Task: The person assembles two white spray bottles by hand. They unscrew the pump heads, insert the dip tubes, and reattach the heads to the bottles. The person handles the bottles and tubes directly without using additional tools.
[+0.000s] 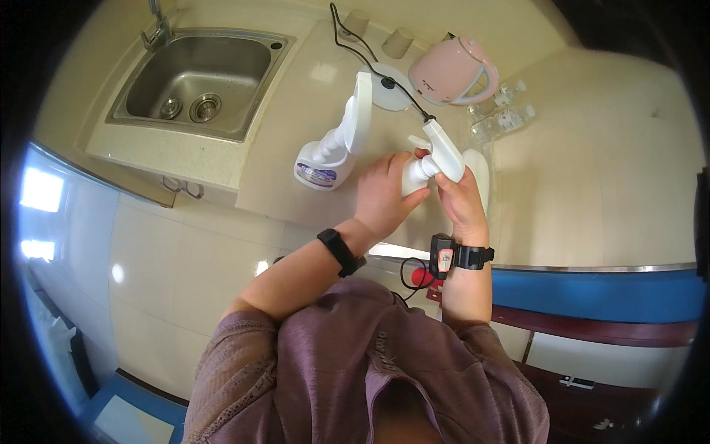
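I hold a white spray bottle (445, 150) between both hands above the counter. My left hand (382, 191) is closed round the bottle's body. At the collar and the back of the trigger head, my right hand (463, 201) is closed, with its thumb along the collar side; some of its fingers are hidden. A second white spray bottle (319, 169) with a purple-and-white label stands on the counter, left of my left hand. Just beyond my right hand is another smooth white object (478, 176), partly covered by that hand, and I cannot make out its kind.
A steel sink (244, 111) with a faucet (157, 33) lies at the far left. At the back are a pink electric kettle (447, 72), its white round base (392, 95) with a black cord, two cups (398, 44), and clear plastic bottles (510, 119). The counter's front edge runs near my wrists.
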Tool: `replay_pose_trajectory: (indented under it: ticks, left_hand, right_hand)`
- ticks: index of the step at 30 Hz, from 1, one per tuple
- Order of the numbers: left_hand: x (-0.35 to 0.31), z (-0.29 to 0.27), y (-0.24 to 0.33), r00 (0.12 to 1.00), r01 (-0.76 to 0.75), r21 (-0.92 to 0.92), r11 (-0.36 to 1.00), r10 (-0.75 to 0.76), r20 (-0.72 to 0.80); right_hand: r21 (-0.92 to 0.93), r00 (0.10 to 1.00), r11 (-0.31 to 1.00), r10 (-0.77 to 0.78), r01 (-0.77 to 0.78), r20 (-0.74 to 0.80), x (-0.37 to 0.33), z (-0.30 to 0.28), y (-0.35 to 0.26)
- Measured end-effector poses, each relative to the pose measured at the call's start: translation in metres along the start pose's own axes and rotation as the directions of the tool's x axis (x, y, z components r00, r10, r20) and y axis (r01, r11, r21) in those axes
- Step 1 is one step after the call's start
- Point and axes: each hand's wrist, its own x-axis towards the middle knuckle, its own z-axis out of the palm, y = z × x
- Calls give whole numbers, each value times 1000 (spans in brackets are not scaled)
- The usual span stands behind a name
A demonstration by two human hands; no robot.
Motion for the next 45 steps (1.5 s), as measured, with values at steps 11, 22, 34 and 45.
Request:
replay_pose_trajectory:
  ticks: [11,22,34,45]
  left_hand:
    - [-3,-3,-11,1000,-12,18,1000,12,-17]
    - [-6,-5,-6,998,-1,47,999,4,-56]
    - [-6,-2,2,999,14,51,999,-12,-40]
    - [-9,-3,0,998,6,60,998,-3,-58]
  right_hand:
    - [-302,999,953,25,-36,-40,-5,16,-14]
    - [-373,911,928,-169,18,-376,-7,54,7]
    - [-161,971,986,-74,37,-229,-13,48,-10]
    - [-105,977,993,-71,51,-201,-13,50,-12]
